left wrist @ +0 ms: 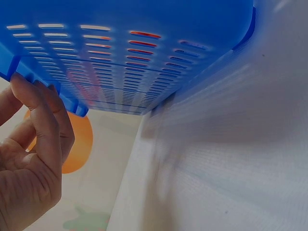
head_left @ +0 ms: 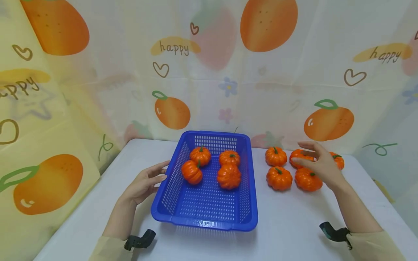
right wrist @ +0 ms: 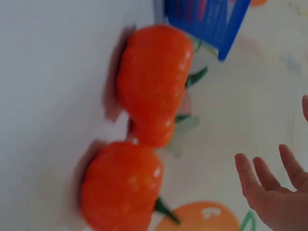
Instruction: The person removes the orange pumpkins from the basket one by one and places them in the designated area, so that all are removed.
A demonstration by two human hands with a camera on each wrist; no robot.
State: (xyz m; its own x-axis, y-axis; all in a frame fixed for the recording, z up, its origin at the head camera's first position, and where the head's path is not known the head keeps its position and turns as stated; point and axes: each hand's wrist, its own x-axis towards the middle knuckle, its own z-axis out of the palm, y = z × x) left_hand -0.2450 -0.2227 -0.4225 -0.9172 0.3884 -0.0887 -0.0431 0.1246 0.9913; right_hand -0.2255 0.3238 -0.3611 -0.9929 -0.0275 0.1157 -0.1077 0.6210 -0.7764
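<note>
Nearest the viewer, two beige sleeves end at the wrists, beside dark curved wrist mounts. Beyond them, on a white tabletop, stands a rectangular blue plastic basket with perforated walls. The left hand is at its left side, fingers loosely bent, tips touching the rim. Inside the basket lie four glossy, ribbed orange pumpkins, two toward the left and two toward the right, leaving the near part of the floor bare. To the right of the basket, five similar loose pumpkins rest on the tabletop: two in a nearer row, three behind. The right hand hovers above this group, partly hiding the rear pumpkins; its fingers are spread, holding nothing. Farthest back hangs a pale cloth printed with oranges, hearts and the word "happy".
</note>
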